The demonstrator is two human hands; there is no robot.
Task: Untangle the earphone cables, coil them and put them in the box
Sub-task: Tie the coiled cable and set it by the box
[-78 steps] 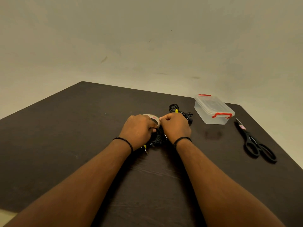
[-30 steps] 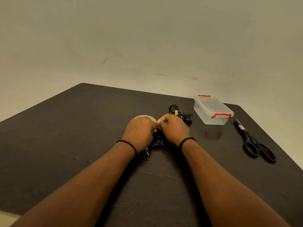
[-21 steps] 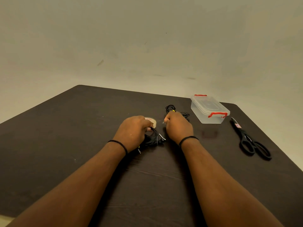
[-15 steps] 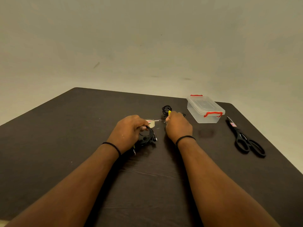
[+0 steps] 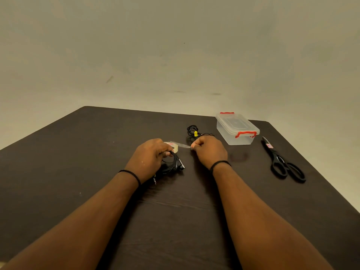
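My left hand (image 5: 150, 155) grips a coiled black earphone cable (image 5: 172, 164) together with a roll of clear tape (image 5: 174, 146) on the dark table (image 5: 78, 152). The cable's jack plug pokes out below the wrist. My right hand (image 5: 209, 151) pinches the free end of the tape strip (image 5: 182, 145), which stretches between the two hands. A second black earphone bundle (image 5: 194, 131) with a yellow tag lies just beyond my right hand. The clear plastic box (image 5: 236, 128) with red clips stands closed at the back right.
Black scissors (image 5: 282, 164) lie at the right, near the table's right edge. A wall rises close behind the far edge of the table.
My hands were pressed together over the coil. They have moved apart, the right hand drawing a strip of tape off the roll held by the left.
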